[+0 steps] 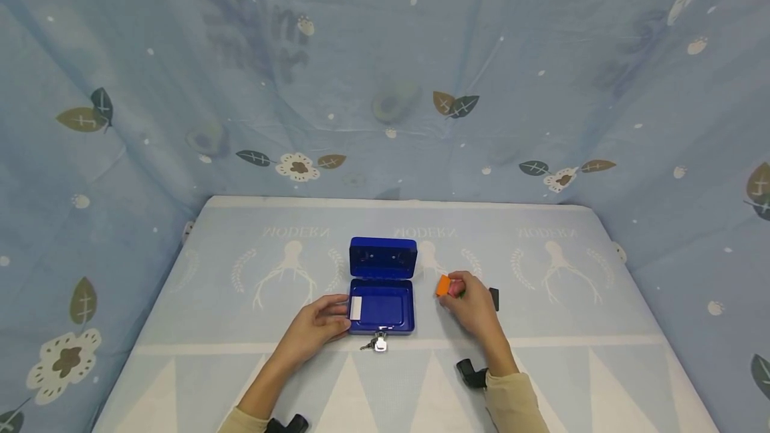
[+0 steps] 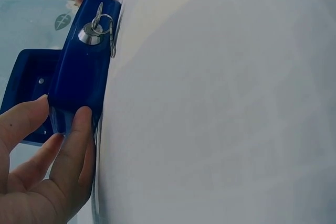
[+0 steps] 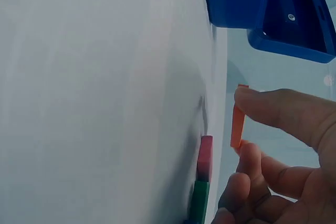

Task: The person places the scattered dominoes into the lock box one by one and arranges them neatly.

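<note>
A blue metal cash box (image 1: pixel 385 326) stands with its lid (image 1: pixel 382 258) raised at the back. A keyed lock (image 1: pixel 380 341) juts from its front, and a white rectangle (image 1: pixel 356 308) lies inside at the left. My left hand (image 1: pixel 319 323) rests against the box's left end, thumb near the front corner. To the right of the box, my right hand (image 1: pixel 475 306) pinches an orange block (image 3: pixel 238 124) between thumb and fingertips, above the table. Below those fingers lie a pink-red block (image 3: pixel 205 158) and a green block (image 3: pixel 199 202), mostly hidden by the hand in the head view.
A dark object (image 1: pixel 494 299) shows just beyond the right hand. Black camera mounts (image 1: pixel 472 374) sit at both wrists. The patterned table cover (image 1: pixel 210 272) reaches back to a blue printed curtain (image 1: pixel 385 72), which hangs at the back and both sides.
</note>
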A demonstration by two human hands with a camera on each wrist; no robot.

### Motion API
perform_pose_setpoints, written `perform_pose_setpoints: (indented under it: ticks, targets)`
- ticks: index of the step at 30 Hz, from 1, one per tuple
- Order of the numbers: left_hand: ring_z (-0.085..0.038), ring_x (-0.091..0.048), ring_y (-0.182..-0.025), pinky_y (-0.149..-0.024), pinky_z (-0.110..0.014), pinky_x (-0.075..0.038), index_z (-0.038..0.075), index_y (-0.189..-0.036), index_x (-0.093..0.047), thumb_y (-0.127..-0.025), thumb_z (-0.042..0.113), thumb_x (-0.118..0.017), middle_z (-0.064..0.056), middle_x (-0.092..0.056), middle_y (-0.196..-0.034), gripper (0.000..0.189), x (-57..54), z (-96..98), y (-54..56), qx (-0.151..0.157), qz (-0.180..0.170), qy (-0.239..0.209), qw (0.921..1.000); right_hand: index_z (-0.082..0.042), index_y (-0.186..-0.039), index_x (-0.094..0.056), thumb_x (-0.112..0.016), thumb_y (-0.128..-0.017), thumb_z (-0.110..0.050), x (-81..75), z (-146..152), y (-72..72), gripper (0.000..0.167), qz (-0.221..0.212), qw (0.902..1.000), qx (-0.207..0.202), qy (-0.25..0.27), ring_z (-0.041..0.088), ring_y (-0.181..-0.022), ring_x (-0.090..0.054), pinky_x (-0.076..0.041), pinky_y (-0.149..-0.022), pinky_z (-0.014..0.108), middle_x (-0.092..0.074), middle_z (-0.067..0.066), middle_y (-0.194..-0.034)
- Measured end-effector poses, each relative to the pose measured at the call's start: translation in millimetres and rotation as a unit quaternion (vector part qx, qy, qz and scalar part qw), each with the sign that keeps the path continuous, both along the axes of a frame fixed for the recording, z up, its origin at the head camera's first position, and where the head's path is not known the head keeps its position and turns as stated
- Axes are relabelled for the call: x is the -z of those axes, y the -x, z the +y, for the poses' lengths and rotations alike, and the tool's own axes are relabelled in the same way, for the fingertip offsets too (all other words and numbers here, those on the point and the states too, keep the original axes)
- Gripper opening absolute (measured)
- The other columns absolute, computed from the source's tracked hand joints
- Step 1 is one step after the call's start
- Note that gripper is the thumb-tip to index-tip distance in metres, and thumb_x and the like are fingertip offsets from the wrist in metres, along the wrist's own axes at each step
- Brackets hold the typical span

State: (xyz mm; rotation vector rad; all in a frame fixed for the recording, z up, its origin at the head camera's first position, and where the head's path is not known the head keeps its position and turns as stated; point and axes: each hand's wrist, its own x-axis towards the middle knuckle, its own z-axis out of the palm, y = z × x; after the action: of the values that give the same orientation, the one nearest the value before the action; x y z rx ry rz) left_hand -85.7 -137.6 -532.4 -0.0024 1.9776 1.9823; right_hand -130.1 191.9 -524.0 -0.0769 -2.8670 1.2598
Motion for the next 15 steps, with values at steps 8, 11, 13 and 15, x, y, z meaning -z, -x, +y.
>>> perform_pose_setpoints:
  ticks: [8, 11, 13, 15]
  targets:
    - [-0.035, -0.065, -0.11, -0.086, -0.036, -0.06, -0.006, -0.139, -0.051, -0.09, 0.0, -0.072, -0.027, -0.058, -0.128, 0.054, -1.0, -0.2, -0.8, -0.003, -0.002, 0.002, 1.0, 0.0, -0.114, -0.066, -0.083, -0.075, -0.006, -5.2, -2.4, -7.2, 0.043, 0.012, 0.9994, -0.018, 0.028, 0.015, -0.064, -0.047, -0.04, -0.056, 0.023, -0.059, 0.006, -0.083]
    - [-0.035, -0.065, -0.11, -0.086, -0.035, -0.06, -0.005, -0.139, -0.051, -0.09, 0.0, -0.072, -0.027, -0.058, -0.128, 0.054, -2.0, 0.1, -0.9, -0.001, -0.004, -0.001, 1.0, -0.002, -0.115, -0.066, -0.085, -0.076, -0.006, -8.3, -4.9, -9.7, 0.043, 0.006, 0.9988, -0.026, 0.04, 0.016, -0.065, -0.048, -0.04, -0.055, 0.023, -0.057, 0.006, -0.083]
    - [-0.035, -0.064, -0.11, -0.087, -0.035, -0.059, -0.005, -0.139, -0.051, -0.09, 0.001, -0.072, -0.028, -0.058, -0.128, 0.054, -2.3, 0.0, -0.8, 0.001, -0.004, -0.004, 1.0, -0.004, -0.116, -0.066, -0.085, -0.076, -0.008, -10.2, -7.1, -11.3, 0.044, 0.001, 0.9986, -0.032, 0.042, 0.016, -0.066, -0.048, -0.039, -0.054, 0.024, -0.056, 0.006, -0.083]
    - [-0.035, -0.064, -0.111, -0.087, -0.035, -0.059, -0.005, -0.14, -0.051, -0.09, 0.001, -0.072, -0.028, -0.057, -0.129, 0.054, -2.4, -0.1, -0.6, 0.004, -0.003, -0.008, 1.0, -0.005, -0.117, -0.067, -0.085, -0.077, -0.008, -11.7, -9.3, -12.6, 0.044, -0.004, 0.9983, -0.037, 0.046, 0.016, -0.066, -0.047, -0.038, -0.054, 0.024, -0.055, 0.006, -0.083]
